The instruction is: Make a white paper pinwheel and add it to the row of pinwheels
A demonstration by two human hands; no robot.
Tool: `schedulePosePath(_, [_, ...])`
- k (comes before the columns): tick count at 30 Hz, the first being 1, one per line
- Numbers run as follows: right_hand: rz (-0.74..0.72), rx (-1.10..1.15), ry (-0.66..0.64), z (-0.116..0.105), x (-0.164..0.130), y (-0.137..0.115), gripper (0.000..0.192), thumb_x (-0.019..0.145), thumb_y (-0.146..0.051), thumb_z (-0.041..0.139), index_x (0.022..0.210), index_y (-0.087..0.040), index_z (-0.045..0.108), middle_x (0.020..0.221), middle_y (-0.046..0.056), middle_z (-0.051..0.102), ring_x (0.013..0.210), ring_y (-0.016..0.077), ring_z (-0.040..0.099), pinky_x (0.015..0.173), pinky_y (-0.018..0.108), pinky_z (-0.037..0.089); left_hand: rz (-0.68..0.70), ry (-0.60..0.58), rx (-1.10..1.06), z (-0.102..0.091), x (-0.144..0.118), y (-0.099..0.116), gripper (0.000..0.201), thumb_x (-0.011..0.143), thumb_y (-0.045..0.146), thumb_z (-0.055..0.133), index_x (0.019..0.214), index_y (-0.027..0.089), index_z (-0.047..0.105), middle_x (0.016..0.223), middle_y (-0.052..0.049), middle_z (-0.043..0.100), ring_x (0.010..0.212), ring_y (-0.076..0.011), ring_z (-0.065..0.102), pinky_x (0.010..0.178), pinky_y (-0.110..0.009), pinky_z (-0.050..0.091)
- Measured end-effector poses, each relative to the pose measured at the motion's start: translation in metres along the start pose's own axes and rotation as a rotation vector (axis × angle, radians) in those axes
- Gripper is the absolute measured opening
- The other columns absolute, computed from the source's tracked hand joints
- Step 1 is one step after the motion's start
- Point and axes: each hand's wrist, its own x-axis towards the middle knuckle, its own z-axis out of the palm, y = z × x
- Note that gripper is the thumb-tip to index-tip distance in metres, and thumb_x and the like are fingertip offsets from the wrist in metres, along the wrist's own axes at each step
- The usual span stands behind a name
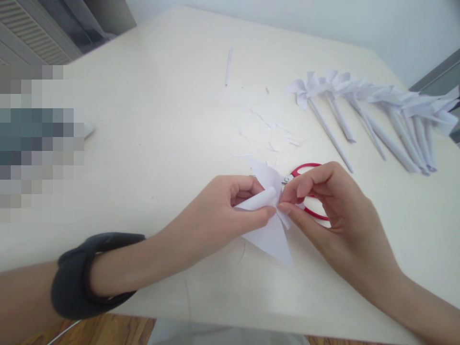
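Bright, even daylight, soft shadows under hands; white table washed out, left patch pixelated, edges bowed.

A white paper pinwheel is held just above the bench, near its front edge, pinched at its middle between both hands. It is folded from thin, plain paper. One pointed blade sticks up and away toward the red scissors; a larger pointed blade hangs down toward the front edge, its tip close to the bench top. A curled flap bends over at the centre, where the fingertips of the left hand and the right hand meet on it.
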Motion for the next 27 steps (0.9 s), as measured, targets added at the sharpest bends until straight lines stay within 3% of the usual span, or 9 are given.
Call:
schedulePosePath(3, [0.011,0.065,-0.011,-0.0023,0.0022,0.0007,0.022,0.080,-0.012,0.058,0.084,-0.026,0.042,0.083,-0.003,0.058,0.089,0.0172,0.057,0.070,0.033,0.048,0.023,0.025,0.000,-0.0003,-0.0002,-0.0078,0.017,0.078,0.037,0.056,0.080,0.023,0.064,0.076,0.002,0.065,0.070,-0.0165,0.060,0.052,-0.019,0.044])
schedulePosePath(10, [0.014,0.138,-0.039,-0.0074,0.0018,0.0013,0.023,0.078,-0.008,0.058,0.085,-0.025,0.044,0.083,-0.003,0.058,0.080,0.0144,0.057,0.069,0.031,0.048,0.053,0.011,0.012,-0.0006,-0.0009,-0.0121,0.018,0.081,0.038,0.054,0.079,0.023,0.064,0.076,0.003,0.063,0.070,-0.0148,0.059,0.054,-0.019,0.045])
schedulePosePath(27, [0.011,0.063,0.005,-0.0029,0.0002,0.0005,0.025,0.077,-0.008,0.057,0.082,-0.026,0.040,0.082,-0.002,0.055,0.078,0.0163,0.056,0.064,0.033,0.049,0.085,0.021,-0.036,0.0020,0.0003,-0.0099,0.015,0.079,0.037,0.058,0.072,0.023,0.061,0.071,0.004,0.058,0.069,-0.0132,0.057,0.055,-0.018,0.044])
